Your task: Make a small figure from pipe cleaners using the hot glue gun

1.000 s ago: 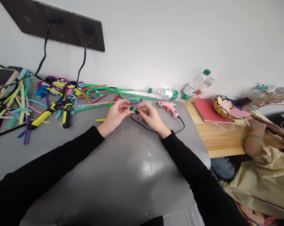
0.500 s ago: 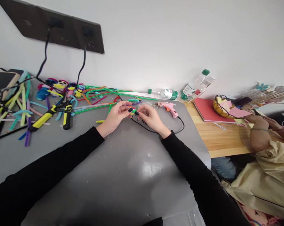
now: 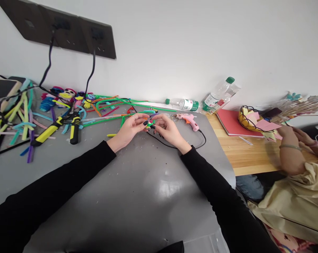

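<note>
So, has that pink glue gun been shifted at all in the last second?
No, not visibly: the pink glue gun keeps the same place and angle against the grey table's right edge.

White wall [image 3: 188, 45], dark socket panel [image 3: 78, 37], glossy grey tabletop [image 3: 132, 196], wooden table [image 3: 240, 160] beside it

Bright, even light; glare on grey table [image 3: 138, 196]; edges stretched
</note>
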Demonstrator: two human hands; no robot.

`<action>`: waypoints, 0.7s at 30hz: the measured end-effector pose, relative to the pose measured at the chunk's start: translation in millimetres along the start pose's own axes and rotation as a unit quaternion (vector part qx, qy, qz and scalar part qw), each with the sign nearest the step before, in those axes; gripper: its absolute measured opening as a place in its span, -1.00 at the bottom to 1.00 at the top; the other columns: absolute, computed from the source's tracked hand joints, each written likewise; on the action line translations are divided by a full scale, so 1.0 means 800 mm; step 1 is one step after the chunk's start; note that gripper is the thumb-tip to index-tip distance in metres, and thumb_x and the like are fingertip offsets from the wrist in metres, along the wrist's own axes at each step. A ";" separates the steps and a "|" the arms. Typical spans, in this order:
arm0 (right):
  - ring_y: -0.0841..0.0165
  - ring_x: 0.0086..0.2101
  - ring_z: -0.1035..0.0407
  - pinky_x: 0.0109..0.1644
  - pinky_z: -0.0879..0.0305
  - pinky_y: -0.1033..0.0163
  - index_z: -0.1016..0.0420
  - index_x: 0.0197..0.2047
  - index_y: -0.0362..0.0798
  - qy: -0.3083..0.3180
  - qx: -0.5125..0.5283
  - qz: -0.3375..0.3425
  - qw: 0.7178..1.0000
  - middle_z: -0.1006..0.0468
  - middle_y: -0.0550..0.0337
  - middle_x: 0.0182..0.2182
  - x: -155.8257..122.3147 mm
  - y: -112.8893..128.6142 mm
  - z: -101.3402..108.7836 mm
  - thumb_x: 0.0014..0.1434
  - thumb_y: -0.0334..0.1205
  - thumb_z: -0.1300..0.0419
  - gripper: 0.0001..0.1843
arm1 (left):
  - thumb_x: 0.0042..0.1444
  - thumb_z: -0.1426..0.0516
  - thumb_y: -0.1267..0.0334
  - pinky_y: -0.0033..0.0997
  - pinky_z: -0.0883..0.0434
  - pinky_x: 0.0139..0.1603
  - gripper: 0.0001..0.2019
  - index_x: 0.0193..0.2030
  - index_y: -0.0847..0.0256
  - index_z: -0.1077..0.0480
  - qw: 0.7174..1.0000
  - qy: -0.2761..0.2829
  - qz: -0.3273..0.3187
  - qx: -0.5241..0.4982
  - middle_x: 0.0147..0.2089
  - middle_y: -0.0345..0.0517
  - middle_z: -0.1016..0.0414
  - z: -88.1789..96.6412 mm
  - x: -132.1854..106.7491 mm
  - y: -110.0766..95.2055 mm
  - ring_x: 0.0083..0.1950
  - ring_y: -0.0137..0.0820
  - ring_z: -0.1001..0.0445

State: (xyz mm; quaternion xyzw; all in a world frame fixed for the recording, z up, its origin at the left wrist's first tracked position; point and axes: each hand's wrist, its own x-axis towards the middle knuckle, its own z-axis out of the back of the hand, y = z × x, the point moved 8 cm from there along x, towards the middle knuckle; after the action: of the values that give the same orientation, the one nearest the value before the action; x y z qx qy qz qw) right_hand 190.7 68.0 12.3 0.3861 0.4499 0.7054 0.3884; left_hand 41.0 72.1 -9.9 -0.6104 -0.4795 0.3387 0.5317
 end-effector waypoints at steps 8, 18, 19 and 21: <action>0.39 -0.44 -0.45 -0.24 -0.40 0.23 -0.50 -0.01 -0.01 0.004 -0.029 0.015 0.999 -0.53 0.28 -0.43 0.001 -0.003 0.000 0.36 -0.14 -0.19 -0.80 | 0.04 -0.40 0.07 -0.20 -0.60 -0.03 -0.60 -0.03 0.17 -0.51 0.999 -0.006 0.037 -0.033 -0.09 -0.05 -0.61 -0.001 -0.002 0.006 -0.10 -0.29 -0.60; 0.38 -0.45 -0.42 -0.30 -0.34 0.26 -0.52 -0.13 -0.02 -0.003 -0.041 -0.008 0.999 -0.52 0.27 -0.47 0.000 -0.013 0.002 0.33 0.08 -0.24 -0.69 | 0.01 -0.39 0.08 -0.33 -0.50 -0.21 -0.61 -0.04 0.17 -0.52 0.999 -0.009 0.044 0.000 -0.13 -0.06 -0.59 0.002 -0.001 0.009 -0.19 -0.34 -0.55; 0.38 -0.45 -0.42 -0.30 -0.34 0.26 -0.52 -0.16 -0.02 -0.005 -0.043 -0.006 0.999 -0.51 0.27 -0.47 0.000 -0.012 0.003 0.33 0.08 -0.24 -0.68 | 0.02 -0.39 0.08 -0.30 -0.52 -0.15 -0.60 -0.04 0.17 -0.50 0.999 -0.008 0.041 0.000 -0.11 -0.06 -0.59 0.002 -0.001 0.010 -0.17 -0.33 -0.56; 0.39 -0.46 -0.41 -0.29 -0.33 0.26 -0.52 -0.20 -0.03 -0.010 -0.051 -0.001 0.999 -0.51 0.27 -0.48 0.000 -0.009 0.004 0.32 0.09 -0.24 -0.67 | 0.03 -0.40 0.07 -0.23 -0.54 -0.03 -0.59 -0.03 0.18 -0.48 0.999 -0.010 0.036 -0.003 -0.08 -0.06 -0.60 0.002 -0.001 0.012 -0.16 -0.34 -0.58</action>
State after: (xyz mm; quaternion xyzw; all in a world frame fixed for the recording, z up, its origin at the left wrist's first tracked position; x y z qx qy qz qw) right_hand 194.6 71.2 6.4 0.3724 0.4102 0.7233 0.4122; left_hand 41.6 72.5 -20.0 -0.6255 -0.4637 0.3622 0.5123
